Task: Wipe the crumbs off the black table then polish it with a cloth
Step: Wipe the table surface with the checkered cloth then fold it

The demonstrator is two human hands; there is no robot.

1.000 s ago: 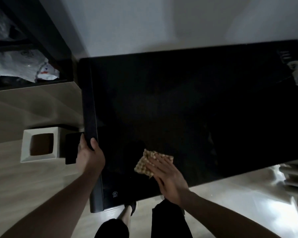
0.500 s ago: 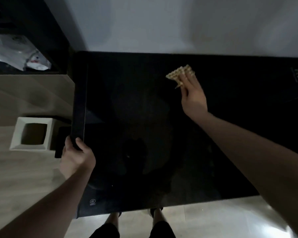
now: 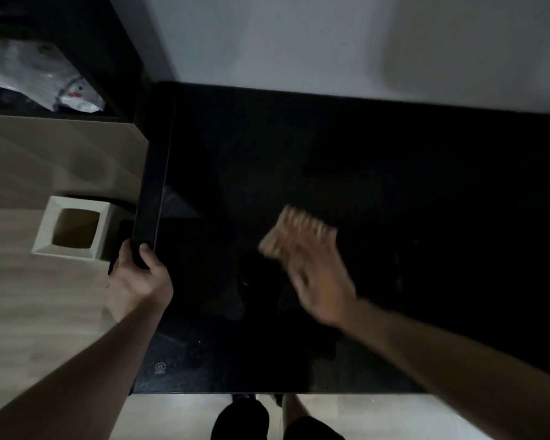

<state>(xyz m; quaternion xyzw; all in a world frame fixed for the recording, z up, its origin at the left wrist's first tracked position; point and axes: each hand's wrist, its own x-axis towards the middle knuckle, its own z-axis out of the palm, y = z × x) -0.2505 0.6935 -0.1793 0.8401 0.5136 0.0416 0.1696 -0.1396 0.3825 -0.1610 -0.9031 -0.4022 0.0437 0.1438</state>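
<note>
While right hand wipes, bin beside table.

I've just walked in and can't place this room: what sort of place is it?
Probably a home room: a glossy black table against a plain wall, pale wood-look floor, a small white square bin beside it.

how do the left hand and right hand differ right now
The left hand grips the black table at its left edge, thumb on top; the right hand lies flat on the tan cloth mid-table. The left hand looks sharp, the right hand is motion-blurred. Both touch the table.
</note>
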